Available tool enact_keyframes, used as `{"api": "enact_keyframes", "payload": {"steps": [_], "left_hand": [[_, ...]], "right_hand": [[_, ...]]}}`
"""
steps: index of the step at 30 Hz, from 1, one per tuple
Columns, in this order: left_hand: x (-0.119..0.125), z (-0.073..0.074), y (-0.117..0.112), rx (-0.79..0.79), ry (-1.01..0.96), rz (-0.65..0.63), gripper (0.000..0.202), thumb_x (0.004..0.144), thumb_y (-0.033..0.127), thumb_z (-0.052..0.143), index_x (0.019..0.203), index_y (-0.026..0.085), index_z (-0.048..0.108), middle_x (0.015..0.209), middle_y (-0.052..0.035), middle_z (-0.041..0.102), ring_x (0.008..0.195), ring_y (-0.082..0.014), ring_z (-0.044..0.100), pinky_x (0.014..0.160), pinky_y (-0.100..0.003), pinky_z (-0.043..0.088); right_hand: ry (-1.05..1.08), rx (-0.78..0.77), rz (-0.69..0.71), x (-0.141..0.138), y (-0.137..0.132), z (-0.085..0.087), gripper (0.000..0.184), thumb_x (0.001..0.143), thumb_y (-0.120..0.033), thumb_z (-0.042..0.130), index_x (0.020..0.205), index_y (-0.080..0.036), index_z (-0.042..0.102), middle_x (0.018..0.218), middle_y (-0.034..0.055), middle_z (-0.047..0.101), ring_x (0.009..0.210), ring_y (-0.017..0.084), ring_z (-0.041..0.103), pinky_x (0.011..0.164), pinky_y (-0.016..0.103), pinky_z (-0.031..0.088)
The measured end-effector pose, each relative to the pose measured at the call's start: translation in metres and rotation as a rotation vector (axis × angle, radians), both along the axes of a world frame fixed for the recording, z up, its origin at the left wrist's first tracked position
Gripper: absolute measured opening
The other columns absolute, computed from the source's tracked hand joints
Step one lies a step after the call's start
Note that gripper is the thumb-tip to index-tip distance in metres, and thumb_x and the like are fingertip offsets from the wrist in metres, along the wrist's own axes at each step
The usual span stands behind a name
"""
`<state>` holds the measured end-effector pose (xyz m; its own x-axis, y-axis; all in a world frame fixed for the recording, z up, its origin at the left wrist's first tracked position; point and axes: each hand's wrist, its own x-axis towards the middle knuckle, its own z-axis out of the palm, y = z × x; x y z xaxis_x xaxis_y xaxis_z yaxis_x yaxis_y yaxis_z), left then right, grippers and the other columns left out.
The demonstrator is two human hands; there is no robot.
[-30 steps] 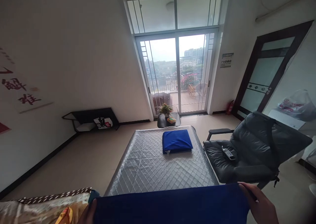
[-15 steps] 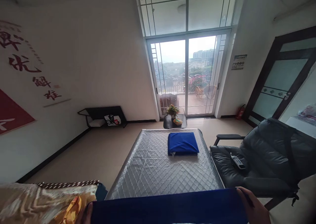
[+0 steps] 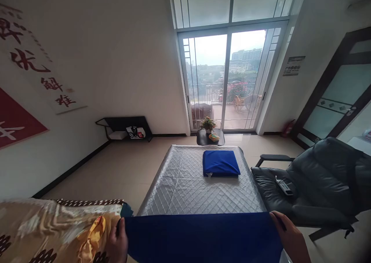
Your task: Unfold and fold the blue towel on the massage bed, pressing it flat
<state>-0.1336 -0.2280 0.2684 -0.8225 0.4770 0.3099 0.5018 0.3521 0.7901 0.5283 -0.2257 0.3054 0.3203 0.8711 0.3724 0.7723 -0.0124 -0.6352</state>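
A dark blue cloth (image 3: 203, 236) is stretched between my two hands across the bottom of the view. My left hand (image 3: 118, 239) pinches its upper left corner, and my right hand (image 3: 291, 234) grips the upper right corner. Beyond it lies a bed-like surface with a silver quilted cover (image 3: 185, 185). On that cover, towards the far end, rests a folded blue cloth (image 3: 221, 163) with a small white tag at its near edge. The lower part of the held cloth runs out of view.
Left of my left hand is a patterned brown-beige cover (image 3: 58, 224) with a yellow cloth (image 3: 92, 236) on it. A black armchair (image 3: 321, 178) holding a remote-like device (image 3: 284, 186) stands at right. A small black table (image 3: 210, 140) with a potted plant (image 3: 208, 124) stands before the glass doors.
Both hands and the held cloth have risen in the view, and more of the cloth shows. My hands are slightly closer together. The camera view has shifted slightly.
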Motion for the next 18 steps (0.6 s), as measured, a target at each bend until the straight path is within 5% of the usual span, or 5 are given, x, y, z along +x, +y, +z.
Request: {"api": "enact_keyframes", "payload": {"steps": [7,18], "left_hand": [[-0.015,-0.021,-0.005,0.025,0.052,0.018,0.057,0.085,0.065,0.040,0.105,0.019,0.068,0.108,-0.0174,0.074,0.115,-0.0373,0.066,0.100,-0.053,0.053],[-0.034,0.043,0.017,-0.125,-0.002,0.204,0.063,0.099,0.051,0.025,0.121,0.009,0.065,0.115,-0.0237,0.067,0.115,-0.0432,0.063,0.094,-0.058,0.051]], "right_hand": [[-0.093,-0.042,-0.051,-0.021,-0.005,-0.014,0.068,0.083,-0.086,0.039,0.100,-0.030,0.072,0.099,0.0047,0.081,0.083,0.027,0.078,0.064,0.034,0.060],[-0.245,-0.063,-0.369,-0.055,-0.026,0.041,0.064,0.091,-0.071,0.035,0.113,-0.021,0.070,0.100,0.0190,0.076,0.082,0.039,0.072,0.069,0.048,0.053]]}}
